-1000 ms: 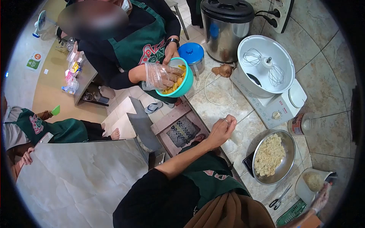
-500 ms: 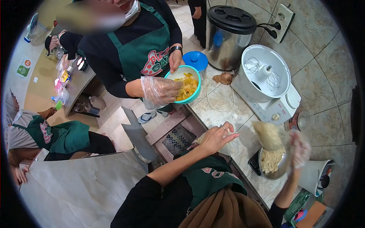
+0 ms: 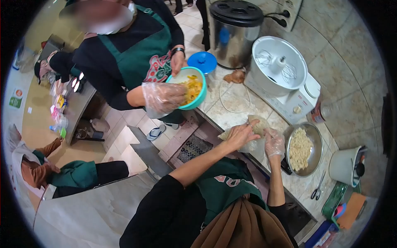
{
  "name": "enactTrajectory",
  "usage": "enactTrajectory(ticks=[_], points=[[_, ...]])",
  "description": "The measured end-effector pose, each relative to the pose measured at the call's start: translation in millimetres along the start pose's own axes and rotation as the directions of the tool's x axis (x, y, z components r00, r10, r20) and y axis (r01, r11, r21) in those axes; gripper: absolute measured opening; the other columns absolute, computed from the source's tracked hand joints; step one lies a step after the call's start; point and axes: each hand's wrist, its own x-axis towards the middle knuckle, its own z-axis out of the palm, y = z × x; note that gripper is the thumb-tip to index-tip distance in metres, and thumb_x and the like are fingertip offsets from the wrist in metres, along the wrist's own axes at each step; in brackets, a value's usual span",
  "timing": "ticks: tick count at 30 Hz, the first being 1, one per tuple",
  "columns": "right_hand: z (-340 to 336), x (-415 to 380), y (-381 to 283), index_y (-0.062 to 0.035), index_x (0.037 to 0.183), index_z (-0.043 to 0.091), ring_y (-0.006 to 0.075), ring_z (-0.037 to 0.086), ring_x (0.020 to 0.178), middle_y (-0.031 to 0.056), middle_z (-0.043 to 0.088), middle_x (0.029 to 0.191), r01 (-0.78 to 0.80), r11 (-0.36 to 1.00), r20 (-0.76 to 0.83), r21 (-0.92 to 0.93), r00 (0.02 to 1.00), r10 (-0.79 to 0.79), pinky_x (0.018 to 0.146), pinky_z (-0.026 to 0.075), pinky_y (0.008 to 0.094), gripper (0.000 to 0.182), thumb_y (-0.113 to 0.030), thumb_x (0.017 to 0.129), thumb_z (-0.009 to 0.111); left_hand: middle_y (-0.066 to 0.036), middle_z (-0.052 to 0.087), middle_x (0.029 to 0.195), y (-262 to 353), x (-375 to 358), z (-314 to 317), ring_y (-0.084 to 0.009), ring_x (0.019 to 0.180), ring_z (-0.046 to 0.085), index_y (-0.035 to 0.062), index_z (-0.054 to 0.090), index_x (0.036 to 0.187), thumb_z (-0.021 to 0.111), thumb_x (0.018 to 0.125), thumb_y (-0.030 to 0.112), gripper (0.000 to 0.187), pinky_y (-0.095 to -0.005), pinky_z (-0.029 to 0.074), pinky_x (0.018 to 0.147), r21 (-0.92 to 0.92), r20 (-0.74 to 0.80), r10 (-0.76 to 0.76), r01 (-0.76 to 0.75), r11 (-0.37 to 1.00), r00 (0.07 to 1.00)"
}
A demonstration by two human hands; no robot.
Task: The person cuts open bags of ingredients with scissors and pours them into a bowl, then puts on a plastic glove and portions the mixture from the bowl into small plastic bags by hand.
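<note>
A clear plastic bag (image 3: 259, 121) with pale crumbly food in it is held over the counter's front edge. My bare left hand (image 3: 243, 136) lies across the bag, its fingers bent onto it and a ring on one finger. Against the bag's right side, my right hand (image 3: 274, 144) in a clear plastic glove has its fingers curled together at the plastic; its fingertips are partly hidden. Just right of this hand stands a metal pan (image 3: 317, 153) with a heap of pale crumbled food (image 3: 300, 149) inside.
A white stand mixer (image 3: 285, 97) with whisks in its bowl stands behind. Farther back are a steel urn (image 3: 235, 43) and a blue-lidded container (image 3: 202, 62). Scissors (image 3: 318, 186) lie near a white bucket (image 3: 342, 166). A co-worker holds a turquoise bowl (image 3: 200, 98) of yellow pieces.
My right hand has moved left from beyond the pan to the bag beside my left hand. The blurred pale clump over the pan is gone from there. My view has shifted slightly.
</note>
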Motion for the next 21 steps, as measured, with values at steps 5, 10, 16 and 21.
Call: enactTrajectory(ticks=[5,10,16,21], points=[[-13,-4,-29,-0.0006,0.097,0.069,0.0284,0.065,0.08,0.018,0.067,0.087,-0.085,0.992,0.058,-0.093,0.994,0.091,0.072,0.048,0.0341,0.025,-0.022,0.091,0.059,-0.01,0.059,0.087,9,9,4,-0.0286,0.078,0.063,0.02,0.049,0.134,0.067,0.083,0.027,0.054,-0.0378,0.051,0.068,-0.085,0.125,-0.012,0.022,0.996,0.992],[-21,1,-22,-0.0017,0.098,0.069,0.0293,0.065,0.08,0.018,0.067,0.087,-0.009,0.997,0.09,0.075,0.996,0.002,0.071,0.048,0.0351,0.025,-0.023,0.091,0.06,-0.01,0.061,0.094,9,11,25,-0.0304,0.08,0.063,0.0136,0.059,0.12,0.064,0.084,0.02,0.037,-0.0385,0.051,0.071,-0.054,0.102,-0.037,0.043,0.998,0.994],[-71,-1,-18,-0.0042,0.108,0.067,0.0281,0.065,0.084,0.0151,0.067,0.091,0.182,0.982,0.146,0.05,0.971,-0.187,0.078,0.049,0.0341,0.022,-0.013,0.09,0.06,-0.01,0.062,0.103,12,20,39,-0.0319,0.087,0.063,0.0096,0.064,0.111,0.063,0.085,0.018,0.028,-0.0384,0.051,0.073,-0.024,-0.001,-0.064,0.064,0.998,0.998],[-211,-45,23,-0.0143,0.119,0.064,0.0314,0.061,0.106,0.0136,0.066,0.105,-0.271,0.825,0.286,0.496,0.948,0.139,0.097,0.044,0.0362,0.025,-0.013,0.095,0.055,-0.011,0.064,0.11,-4,18,57,-0.0305,0.091,0.065,0.0128,0.066,0.113,0.061,0.089,0.023,0.026,-0.0369,0.051,0.081,0.107,-0.058,-0.057,0.063,0.992,0.997]])
